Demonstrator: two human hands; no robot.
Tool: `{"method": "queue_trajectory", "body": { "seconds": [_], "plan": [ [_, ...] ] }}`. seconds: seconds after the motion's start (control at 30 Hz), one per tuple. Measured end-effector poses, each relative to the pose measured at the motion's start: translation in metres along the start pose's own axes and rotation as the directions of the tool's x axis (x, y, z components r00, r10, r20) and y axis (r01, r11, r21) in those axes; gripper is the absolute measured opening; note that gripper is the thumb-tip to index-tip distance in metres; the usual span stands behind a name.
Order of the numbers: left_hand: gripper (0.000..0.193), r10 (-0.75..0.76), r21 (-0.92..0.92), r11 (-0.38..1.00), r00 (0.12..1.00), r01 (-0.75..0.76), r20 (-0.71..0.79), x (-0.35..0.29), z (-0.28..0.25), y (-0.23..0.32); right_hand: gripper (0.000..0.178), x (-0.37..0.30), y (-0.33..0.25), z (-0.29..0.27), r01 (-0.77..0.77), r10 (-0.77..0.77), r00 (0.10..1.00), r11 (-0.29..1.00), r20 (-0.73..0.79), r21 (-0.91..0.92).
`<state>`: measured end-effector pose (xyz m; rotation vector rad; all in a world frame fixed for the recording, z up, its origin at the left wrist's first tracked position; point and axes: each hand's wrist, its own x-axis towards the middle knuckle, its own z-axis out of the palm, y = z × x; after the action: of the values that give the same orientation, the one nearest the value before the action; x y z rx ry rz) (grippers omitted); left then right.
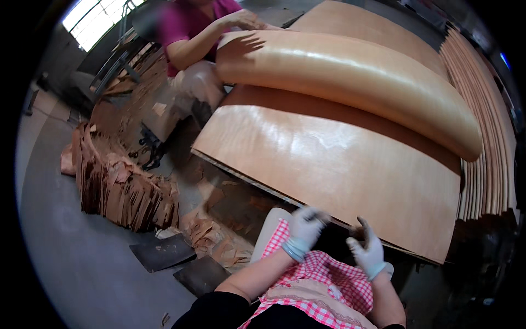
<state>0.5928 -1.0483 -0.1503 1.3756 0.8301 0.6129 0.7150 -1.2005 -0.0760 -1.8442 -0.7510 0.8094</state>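
A wide stack of thin light-brown wood veneer sheets (334,164) lies in front of me. Across it a large veneer sheet (350,82) bulges up in a long curled roll, shading the stack beneath. My left hand (307,226), in a whitish glove, is by the stack's near edge; its fingers are smeared by motion, and any grip cannot be made out. To its right, my gloved right hand (367,249) has thumb and fingers apart, the fingertips dark, with nothing seen between them. It is just off the same edge.
At the far left a person in a purple top (192,33) reaches a hand to the curled sheet's end. Bundled brown veneer scraps (126,186) stand on the floor at left, near dark flat pieces (163,252). Upright veneer sheets (476,126) line the right side.
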Motion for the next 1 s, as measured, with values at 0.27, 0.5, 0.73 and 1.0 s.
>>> {"method": "queue_trajectory", "body": {
  "seconds": [0.27,0.5,0.73,1.0],
  "plan": [
    [0.006,0.254,0.398,0.914,0.663,0.074,-0.705,0.177,-0.344,-0.041,0.026,0.001,0.107,-0.153,-0.352,0.341,0.934,0.814,-0.109,-0.462],
    [0.021,0.080,0.478,0.832,0.792,0.281,-0.605,0.212,-0.365,-0.039,0.041,-0.009,0.123,-0.197,-0.549,0.501,0.819,0.540,-0.280,-0.638],
    [0.048,0.333,0.733,0.363,0.654,0.576,-0.679,0.203,-0.276,0.008,0.047,0.000,0.149,-0.204,-0.581,0.585,0.771,0.485,-0.252,-0.653],
    [0.081,0.266,0.734,0.229,0.767,-0.639,0.584,0.046,0.136,-0.005,0.051,0.007,0.134,-0.197,-0.523,0.563,0.803,0.506,-0.197,-0.686]
  ]
}}
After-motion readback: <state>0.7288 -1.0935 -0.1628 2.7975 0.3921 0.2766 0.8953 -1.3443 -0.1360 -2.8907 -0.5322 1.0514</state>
